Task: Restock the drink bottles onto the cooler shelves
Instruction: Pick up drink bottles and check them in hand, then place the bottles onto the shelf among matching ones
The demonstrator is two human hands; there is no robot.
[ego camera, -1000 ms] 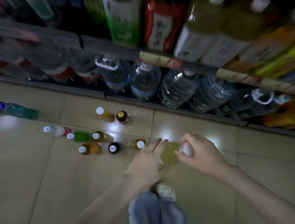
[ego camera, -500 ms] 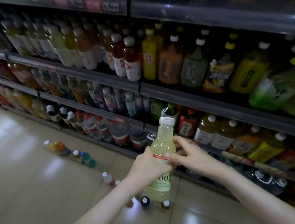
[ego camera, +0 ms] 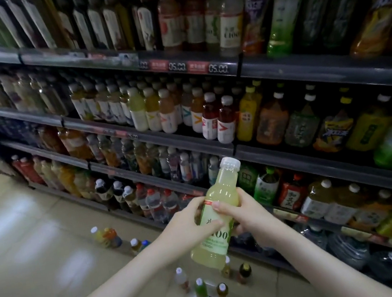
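Observation:
A pale yellow drink bottle with a white cap and a light label is held slightly tilted in front of the shelves, at chest height. My left hand grips its middle from the left, fingers wrapped over the label. My right hand grips it from the right, thumb across the bottle's shoulder. Behind it runs a dark shelf unit with several rows packed with drink bottles. A matching pale bottle stands on the top visible shelf.
Several small bottles stand on the tiled floor just below my hands, and a few more stand further left along the shelf base. Large water jugs fill the bottom shelf at right. Open tiled floor stretches to the left.
The view has lifted from the floor to the shelves. The yellow bottle came up from floor level in both hands and is now held higher, in front of the lower shelves.

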